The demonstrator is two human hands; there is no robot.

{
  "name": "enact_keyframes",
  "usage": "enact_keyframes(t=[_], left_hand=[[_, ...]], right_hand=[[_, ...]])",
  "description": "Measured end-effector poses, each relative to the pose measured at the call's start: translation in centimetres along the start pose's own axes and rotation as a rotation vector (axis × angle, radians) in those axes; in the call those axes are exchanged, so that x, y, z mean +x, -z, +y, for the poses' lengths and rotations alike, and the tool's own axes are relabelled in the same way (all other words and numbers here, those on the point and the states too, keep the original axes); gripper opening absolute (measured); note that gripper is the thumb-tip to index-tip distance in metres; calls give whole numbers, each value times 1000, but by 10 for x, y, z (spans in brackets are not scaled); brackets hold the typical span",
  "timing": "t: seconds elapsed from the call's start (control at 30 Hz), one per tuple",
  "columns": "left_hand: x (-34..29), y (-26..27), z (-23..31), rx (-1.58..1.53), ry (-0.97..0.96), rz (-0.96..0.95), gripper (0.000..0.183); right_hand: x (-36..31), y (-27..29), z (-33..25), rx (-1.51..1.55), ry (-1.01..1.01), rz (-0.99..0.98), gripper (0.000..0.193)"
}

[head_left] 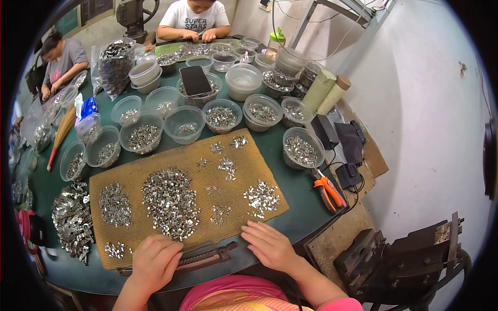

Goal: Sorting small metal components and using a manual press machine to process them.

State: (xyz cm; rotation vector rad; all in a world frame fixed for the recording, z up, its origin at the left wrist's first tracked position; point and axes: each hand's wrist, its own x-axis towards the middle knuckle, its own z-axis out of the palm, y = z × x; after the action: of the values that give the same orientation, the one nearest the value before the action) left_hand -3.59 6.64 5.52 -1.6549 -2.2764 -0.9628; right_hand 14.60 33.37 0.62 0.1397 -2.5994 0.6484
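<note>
My left hand (154, 262) is closed at the near edge of a tan textured mat (150, 238), thumb and fingers pressed together; what they hold, if anything, is hidden. Beside its fingertips lies a long dark bar (202, 257) carrying a row of small metal pieces. My right hand (271, 247) rests with stretched fingers on the mat's near right edge, past the bar's right end. Ahead of my hands lies a large pile of small metal pieces (171, 202), with a smaller pile (115, 205) to its left and shiny silver pieces (261, 199) to its right.
Plastic bowls (222, 115) of metal parts line the far side of the mat; a black phone (195, 81) lies on one. Orange-handled pliers (328, 192) lie at right. A heap of metal strips (72, 220) sits at left. Two people (193, 23) work across the green table.
</note>
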Motion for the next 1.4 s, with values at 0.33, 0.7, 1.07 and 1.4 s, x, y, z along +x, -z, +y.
enact_keyframes(t=[0.33, 0.7, 1.07, 1.4], left_hand=[[65, -22, 4, -12, -152, -83, 20], [112, -108, 6, -132, -246, -264, 13], [124, -131, 8, -62, -285, -302, 13], [101, -81, 10, -75, -121, -270, 10]], right_hand=[[5, 8, 25, -126, -327, 264, 12], [11, 2, 30, -197, -372, 264, 12], [10, 2, 33, -213, -324, 276, 15], [11, 2, 26, -152, -397, 237, 11]])
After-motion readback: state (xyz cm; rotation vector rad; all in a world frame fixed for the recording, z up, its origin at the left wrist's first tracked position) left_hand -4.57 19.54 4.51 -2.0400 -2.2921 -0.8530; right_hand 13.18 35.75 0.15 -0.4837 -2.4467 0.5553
